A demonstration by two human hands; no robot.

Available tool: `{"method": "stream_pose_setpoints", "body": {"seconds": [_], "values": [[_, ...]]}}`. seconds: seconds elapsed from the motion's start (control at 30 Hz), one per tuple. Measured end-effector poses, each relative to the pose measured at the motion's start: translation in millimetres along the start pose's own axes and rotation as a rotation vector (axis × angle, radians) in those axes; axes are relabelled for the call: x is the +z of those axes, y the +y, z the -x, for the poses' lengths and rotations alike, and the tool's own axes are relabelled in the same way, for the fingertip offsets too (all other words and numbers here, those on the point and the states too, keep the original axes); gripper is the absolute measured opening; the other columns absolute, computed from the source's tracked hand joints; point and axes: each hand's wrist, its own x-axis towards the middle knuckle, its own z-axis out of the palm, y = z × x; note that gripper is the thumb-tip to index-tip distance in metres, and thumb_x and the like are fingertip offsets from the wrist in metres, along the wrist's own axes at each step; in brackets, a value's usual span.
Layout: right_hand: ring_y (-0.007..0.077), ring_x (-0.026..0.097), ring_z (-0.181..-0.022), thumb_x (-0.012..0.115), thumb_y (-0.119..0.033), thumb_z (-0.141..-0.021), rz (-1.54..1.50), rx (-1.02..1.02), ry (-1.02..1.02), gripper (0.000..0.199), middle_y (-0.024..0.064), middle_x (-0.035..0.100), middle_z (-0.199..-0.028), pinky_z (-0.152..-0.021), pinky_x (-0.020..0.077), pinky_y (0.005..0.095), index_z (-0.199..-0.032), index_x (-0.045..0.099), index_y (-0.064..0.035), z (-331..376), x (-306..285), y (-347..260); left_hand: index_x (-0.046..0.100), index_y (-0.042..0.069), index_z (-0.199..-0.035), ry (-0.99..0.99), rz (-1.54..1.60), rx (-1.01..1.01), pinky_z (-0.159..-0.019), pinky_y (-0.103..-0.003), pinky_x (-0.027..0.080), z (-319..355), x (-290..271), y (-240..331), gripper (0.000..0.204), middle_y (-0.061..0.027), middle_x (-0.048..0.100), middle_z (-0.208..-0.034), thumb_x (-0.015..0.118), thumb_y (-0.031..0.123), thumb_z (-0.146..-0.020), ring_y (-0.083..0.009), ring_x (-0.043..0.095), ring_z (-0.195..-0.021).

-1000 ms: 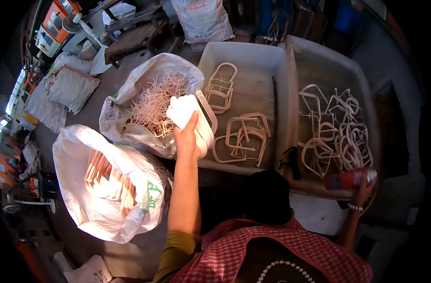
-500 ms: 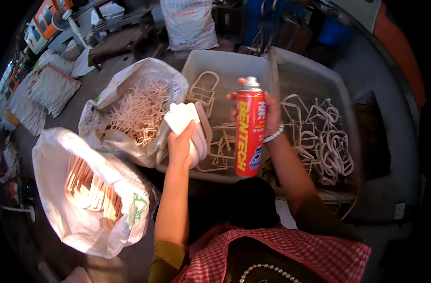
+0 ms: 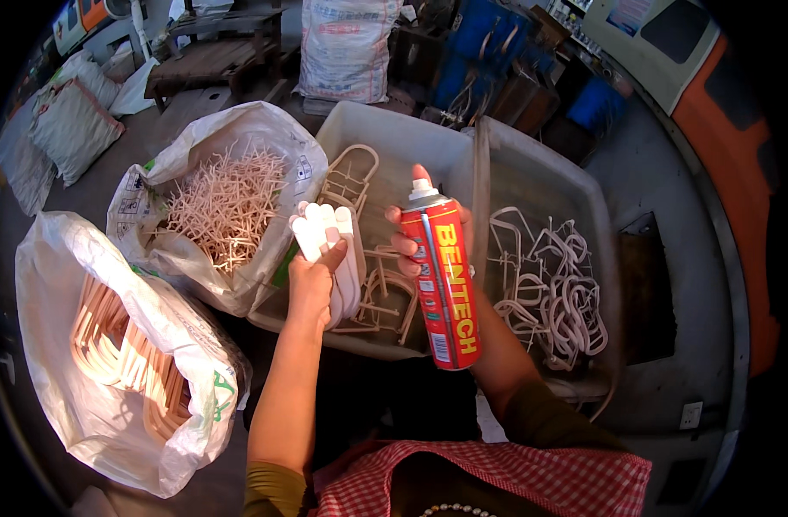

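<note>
my left grip (image 3: 312,280) is closed around a stack of white plastic pieces (image 3: 329,241); my right grip (image 3: 428,241) clasps an upright red spray can (image 3: 443,284) over the grey tub's (image 3: 394,138) front edge.

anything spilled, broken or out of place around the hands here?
Nothing stands out. The left hand grips a stack of white plastic pieces, the right hand holds a red spray can upright. Parts stay inside the grey tubs and plastic bags.

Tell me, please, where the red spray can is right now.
In the head view, the spray can stands upright in the right hand, just right of centre, over the seam between the two grey bins, beside the left hand holding white pieces.
</note>
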Motion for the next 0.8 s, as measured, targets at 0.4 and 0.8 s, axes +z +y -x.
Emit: {"method": "stream_pose_setpoints", "body": {"seconds": [0.4, 0.8], "values": [[0.0311, 0.059, -0.078, 0.053, -0.049, -0.09, -0.086, -0.021, 0.087, 0.054, 0.0206, 0.042, -0.121, -0.06, 0.0534, 0.0399, -0.139, 0.037, -0.03, -1.8, 7.1, 2.9, 0.059, 0.0, -0.113, -0.017, 0.01, -0.045, -0.076, -0.029, 0.048, 3.3, 4.1, 0.8, 0.031, -0.0062, 0.064, -0.101, 0.067, 0.006, -0.084, -0.0145, 0.061, -0.087], [0.0109, 0.058, -0.095, 0.06, -0.016, -0.09, 1.319, 0.173, 0.364, 0.043, 0.0051, 0.059, -0.111, -0.082, 0.0474, 0.0263, -0.129, 0.045, -0.0054, -24.3, 1.2, 14.6, 0.059, -0.002, -0.111, 0.03, -0.09, -0.024, -0.072, -0.03, 0.051, 2.6, 2.5, 2.6, 0.028, -0.0087, 0.065, -0.099, 0.064, 0.004, -0.084, -0.0163, 0.063, -0.084]]}}
